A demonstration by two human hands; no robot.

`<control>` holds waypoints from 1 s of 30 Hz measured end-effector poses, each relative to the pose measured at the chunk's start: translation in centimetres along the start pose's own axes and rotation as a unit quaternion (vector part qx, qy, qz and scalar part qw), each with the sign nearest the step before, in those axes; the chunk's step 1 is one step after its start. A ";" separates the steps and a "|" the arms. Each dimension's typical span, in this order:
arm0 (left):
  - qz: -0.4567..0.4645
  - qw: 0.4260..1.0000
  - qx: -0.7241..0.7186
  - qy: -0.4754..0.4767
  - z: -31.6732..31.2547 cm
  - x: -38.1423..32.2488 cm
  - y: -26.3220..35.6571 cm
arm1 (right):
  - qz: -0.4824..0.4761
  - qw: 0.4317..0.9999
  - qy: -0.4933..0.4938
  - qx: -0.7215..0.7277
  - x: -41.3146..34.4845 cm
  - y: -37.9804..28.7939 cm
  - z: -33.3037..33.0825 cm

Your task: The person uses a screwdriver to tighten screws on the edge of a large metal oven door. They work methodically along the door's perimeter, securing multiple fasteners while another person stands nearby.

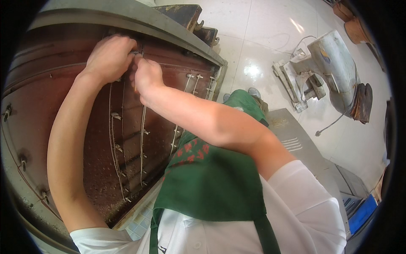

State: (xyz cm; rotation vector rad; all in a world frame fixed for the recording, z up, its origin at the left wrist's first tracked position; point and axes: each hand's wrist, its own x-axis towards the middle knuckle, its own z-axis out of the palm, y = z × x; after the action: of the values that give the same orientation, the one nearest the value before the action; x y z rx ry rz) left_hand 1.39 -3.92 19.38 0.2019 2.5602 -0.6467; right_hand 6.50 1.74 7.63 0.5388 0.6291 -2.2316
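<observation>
Both hands are together at the upper part of a dark red metal panel (104,177) inside a large metal housing. My left hand (111,58) has its fingers closed around a small, threaded or coiled metal piece (135,52). Close against it, my right hand (147,74) pinches at the other end of that piece; something orange shows below its palm, too hidden to name. Pale wires (142,143) run in lines down the panel between several small terminals (116,116). My fingertips partly hide the spot where they work.
The housing's metal rim (177,39) curves beyond my hands. Dark metal parts (180,16) stand behind it. A worn grey machine (333,60) with a cord lies on the tiled floor (257,38) at right. A metal panel with slots (285,127) is beside the green apron.
</observation>
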 end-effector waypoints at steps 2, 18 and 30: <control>0.005 1.000 0.000 0.007 0.2 0.1 -0.2 | 0.008 1.000 -0.003 -0.010 0.0 -0.1 0.0; -0.102 0.962 -0.010 0.253 1.8 -3.1 4.7 | -0.013 0.990 -0.109 0.088 1.5 1.3 -1.1; -0.294 0.469 -0.666 0.500 7.3 -3.8 13.3 | -0.093 0.976 -0.035 -0.193 1.9 -0.2 -3.2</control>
State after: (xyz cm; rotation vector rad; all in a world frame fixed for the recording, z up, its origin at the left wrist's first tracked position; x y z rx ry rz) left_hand 11.19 4.15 10.21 -1.2039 3.1270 2.0161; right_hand 5.77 2.65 4.15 0.2087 1.0820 -2.2081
